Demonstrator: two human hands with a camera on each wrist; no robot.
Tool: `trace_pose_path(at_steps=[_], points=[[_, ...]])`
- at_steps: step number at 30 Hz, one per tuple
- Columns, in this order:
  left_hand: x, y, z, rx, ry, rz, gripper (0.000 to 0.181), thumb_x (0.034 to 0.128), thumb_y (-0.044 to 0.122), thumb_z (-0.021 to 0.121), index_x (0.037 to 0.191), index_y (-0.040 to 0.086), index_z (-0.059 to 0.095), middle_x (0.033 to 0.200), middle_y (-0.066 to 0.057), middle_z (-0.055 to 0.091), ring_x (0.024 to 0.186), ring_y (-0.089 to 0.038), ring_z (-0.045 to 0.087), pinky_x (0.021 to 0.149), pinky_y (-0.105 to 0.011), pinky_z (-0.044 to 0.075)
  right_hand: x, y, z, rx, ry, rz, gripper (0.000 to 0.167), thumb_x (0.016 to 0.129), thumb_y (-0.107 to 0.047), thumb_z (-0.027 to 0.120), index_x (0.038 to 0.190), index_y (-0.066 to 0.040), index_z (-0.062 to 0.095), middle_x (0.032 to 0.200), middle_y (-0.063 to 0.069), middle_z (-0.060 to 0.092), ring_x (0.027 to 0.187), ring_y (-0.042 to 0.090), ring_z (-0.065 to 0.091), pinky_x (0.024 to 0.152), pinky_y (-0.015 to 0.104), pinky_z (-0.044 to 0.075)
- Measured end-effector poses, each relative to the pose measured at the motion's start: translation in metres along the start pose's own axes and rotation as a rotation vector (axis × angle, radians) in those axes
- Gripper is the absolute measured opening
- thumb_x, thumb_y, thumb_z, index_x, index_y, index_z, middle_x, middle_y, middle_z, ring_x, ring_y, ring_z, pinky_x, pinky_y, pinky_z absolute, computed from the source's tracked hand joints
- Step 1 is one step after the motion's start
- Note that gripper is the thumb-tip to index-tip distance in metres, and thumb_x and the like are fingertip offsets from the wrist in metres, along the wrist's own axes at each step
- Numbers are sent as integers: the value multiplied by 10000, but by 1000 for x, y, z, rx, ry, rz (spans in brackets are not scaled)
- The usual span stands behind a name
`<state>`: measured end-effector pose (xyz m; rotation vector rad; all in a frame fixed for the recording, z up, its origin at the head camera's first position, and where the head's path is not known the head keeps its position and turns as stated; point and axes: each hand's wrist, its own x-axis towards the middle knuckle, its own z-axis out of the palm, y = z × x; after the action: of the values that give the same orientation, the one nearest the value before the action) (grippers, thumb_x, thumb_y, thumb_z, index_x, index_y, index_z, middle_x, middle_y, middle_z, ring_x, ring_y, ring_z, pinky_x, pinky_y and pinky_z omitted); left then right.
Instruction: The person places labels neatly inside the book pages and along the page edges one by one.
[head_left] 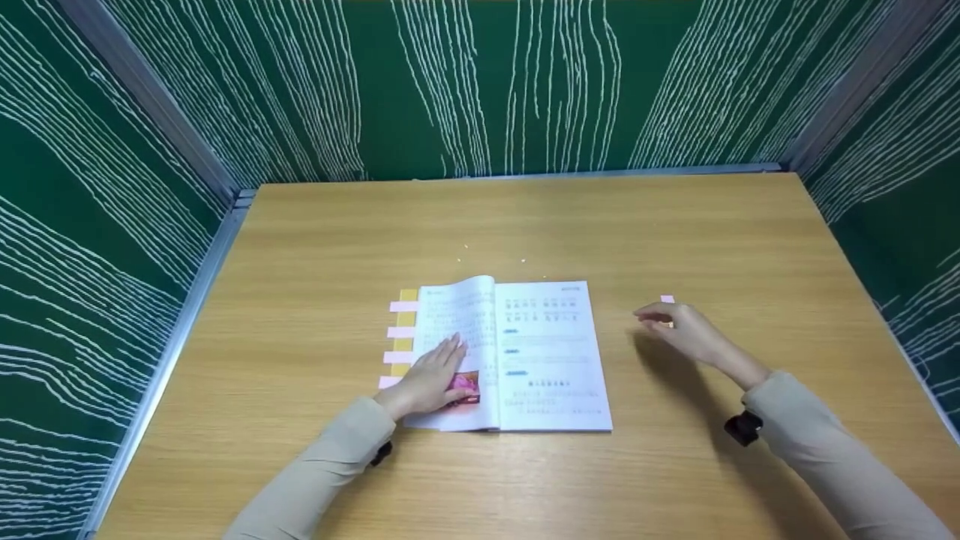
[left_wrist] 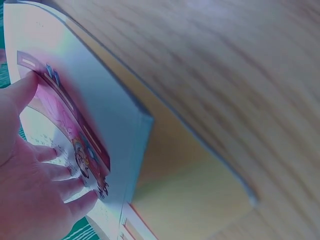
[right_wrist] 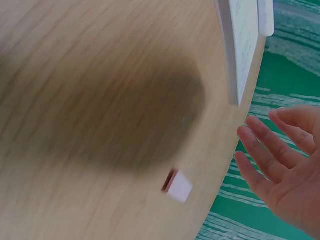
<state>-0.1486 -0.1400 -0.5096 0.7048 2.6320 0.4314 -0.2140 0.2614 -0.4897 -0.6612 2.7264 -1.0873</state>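
Note:
An open book (head_left: 555,360) lies on the table, its left page bulging up near the spine. My left hand (head_left: 427,379) rests on that left page with fingers outstretched, partly covering a pink picture (left_wrist: 65,117). Several pink sticky tabs (head_left: 403,306) stick out past the book's left edge over a yellow cover flap (left_wrist: 185,180). To the right of the book, my right hand (head_left: 694,334) hovers above the table, fingers loosely bent and holding nothing. Close by it on the table is a small pink-and-white block, apparently a sticky-note pad (right_wrist: 179,186), partly hidden by the hand in the head view.
The wooden table (head_left: 315,262) carries a few tiny white scraps (head_left: 523,261) beyond the book. Green panels (head_left: 420,90) with white wavy lines stand at the back and on both sides, joined by grey metal posts (head_left: 161,90).

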Motion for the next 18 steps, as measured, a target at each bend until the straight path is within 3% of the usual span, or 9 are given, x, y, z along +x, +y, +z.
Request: trace_pose_path(at_steps=[7, 14, 18], points=[[0, 1, 0, 13, 0, -1, 762, 881, 445, 454, 1404, -4, 130, 1467, -176, 47, 1336, -310, 58, 1070, -436, 119, -6, 17, -7, -67, 57, 6, 218, 840, 25, 540, 1033, 113, 588, 995, 267, 602, 927, 398, 560, 792, 506, 442], [0, 2, 0, 16, -2, 0, 764, 880, 448, 454, 1404, -6, 131, 1467, -179, 53, 1336, -312, 56, 1070, -436, 121, -12, 28, -13, -124, 58, 45, 232, 826, 24, 546, 1036, 113, 585, 1047, 305, 563, 953, 438, 530, 805, 558, 402], [0, 1, 0, 39, 3, 8, 748, 885, 425, 459, 1397, -20, 144, 1462, -193, 62, 1331, -327, 78, 1063, -445, 146, -14, 32, -15, -158, 37, 71, 240, 840, -17, 546, 1044, 106, 583, 1076, 312, 545, 619, 280, 522, 625, 408, 450]])
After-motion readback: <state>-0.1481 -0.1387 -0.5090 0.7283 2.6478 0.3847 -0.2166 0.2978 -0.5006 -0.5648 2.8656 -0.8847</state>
